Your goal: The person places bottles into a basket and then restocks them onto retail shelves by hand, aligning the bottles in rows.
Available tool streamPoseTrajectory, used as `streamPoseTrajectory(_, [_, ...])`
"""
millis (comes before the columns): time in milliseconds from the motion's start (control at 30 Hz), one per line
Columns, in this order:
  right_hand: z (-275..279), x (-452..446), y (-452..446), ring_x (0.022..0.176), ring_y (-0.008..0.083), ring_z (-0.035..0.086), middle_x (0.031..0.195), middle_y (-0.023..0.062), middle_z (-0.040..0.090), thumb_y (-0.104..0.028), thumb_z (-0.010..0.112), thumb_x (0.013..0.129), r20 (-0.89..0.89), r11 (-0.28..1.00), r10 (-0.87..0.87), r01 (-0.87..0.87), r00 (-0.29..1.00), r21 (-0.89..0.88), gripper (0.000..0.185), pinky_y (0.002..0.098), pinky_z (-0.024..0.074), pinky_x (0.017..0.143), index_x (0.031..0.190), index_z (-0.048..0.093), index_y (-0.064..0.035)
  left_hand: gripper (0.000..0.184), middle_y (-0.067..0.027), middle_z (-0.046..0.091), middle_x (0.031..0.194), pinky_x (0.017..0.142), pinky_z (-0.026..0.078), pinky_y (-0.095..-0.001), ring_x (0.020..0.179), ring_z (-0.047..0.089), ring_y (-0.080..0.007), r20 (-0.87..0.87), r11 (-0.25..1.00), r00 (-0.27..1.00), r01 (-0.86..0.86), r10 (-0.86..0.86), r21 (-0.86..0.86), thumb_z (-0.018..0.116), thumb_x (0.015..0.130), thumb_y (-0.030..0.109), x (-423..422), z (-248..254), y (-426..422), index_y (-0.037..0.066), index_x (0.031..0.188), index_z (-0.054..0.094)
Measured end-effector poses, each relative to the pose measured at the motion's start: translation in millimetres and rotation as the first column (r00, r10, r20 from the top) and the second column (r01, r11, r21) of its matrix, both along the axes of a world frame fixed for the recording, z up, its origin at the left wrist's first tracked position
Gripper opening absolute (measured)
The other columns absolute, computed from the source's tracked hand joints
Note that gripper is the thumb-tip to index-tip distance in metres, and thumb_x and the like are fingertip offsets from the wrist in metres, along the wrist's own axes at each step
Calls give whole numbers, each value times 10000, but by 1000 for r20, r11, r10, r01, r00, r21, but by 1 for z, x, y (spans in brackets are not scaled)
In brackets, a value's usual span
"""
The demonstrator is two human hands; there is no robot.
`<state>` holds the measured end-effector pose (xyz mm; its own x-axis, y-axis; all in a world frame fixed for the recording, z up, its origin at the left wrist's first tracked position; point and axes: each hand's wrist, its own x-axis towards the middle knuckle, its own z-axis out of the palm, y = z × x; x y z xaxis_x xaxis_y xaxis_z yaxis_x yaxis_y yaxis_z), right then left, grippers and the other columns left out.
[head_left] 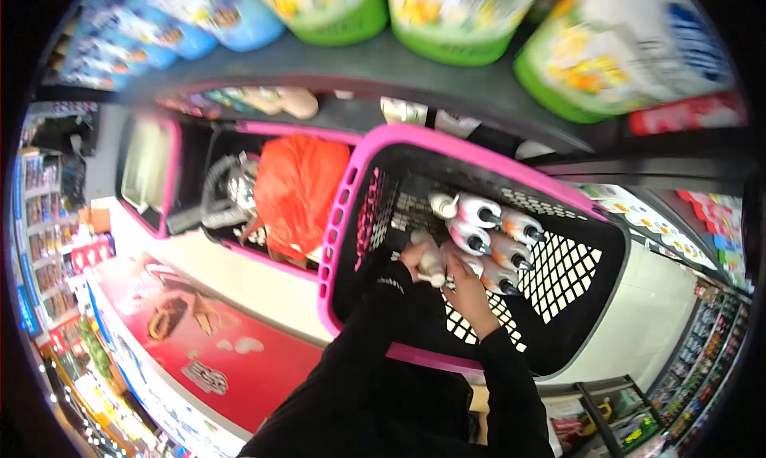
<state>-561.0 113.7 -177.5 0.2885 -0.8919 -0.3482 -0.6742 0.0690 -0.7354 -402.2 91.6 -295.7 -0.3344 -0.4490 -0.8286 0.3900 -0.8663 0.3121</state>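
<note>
Both hands are inside a large black basket (483,156) with a pink rim. My left hand (411,260) is closed around a pale bottle (432,265) with a white top. Just right of it, my right hand (471,300) has its fingers curled against another white bottle (469,262), partly covering it. Beyond my hands, several white bottles with black caps (477,212) and orange or pink prints stand close together. Another pale bottle with a white top (443,206) is beside them. The basket's lattice floor (558,276) shows at the right.
Above the basket runs a dark shelf (335,79) bearing green-based containers (456,27) and blue packs (227,19). A second pink-edged basket at the left holds a red bag (299,191). A red printed panel (199,330) lies lower left. Stocked shelves (694,362) are at far right.
</note>
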Motion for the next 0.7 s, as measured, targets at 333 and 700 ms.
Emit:
streamPoseTrajectory(333, [107,10,30,1098,348,454,1201,192,453,-73,731,574,205,918,-117,184,972,-350,692,378,385,917,1187,413,-16,406,-158,538,1004,792,472,-423,895,562,-274,-556,995,831,44,12,86,438,851,285,1,137,-3,9,1148,412])
streamPoseTrajectory(700, [225,44,12,1025,344,527,1130,173,527,-131,731,555,60,736,66,-8,996,-677,669,391,441,832,1151,445,-27,422,-132,493,1131,853,437,-395,1010,523,-243,-642,998,765,33,-59,-53,398,904,332,49,307,-5,60,1224,357])
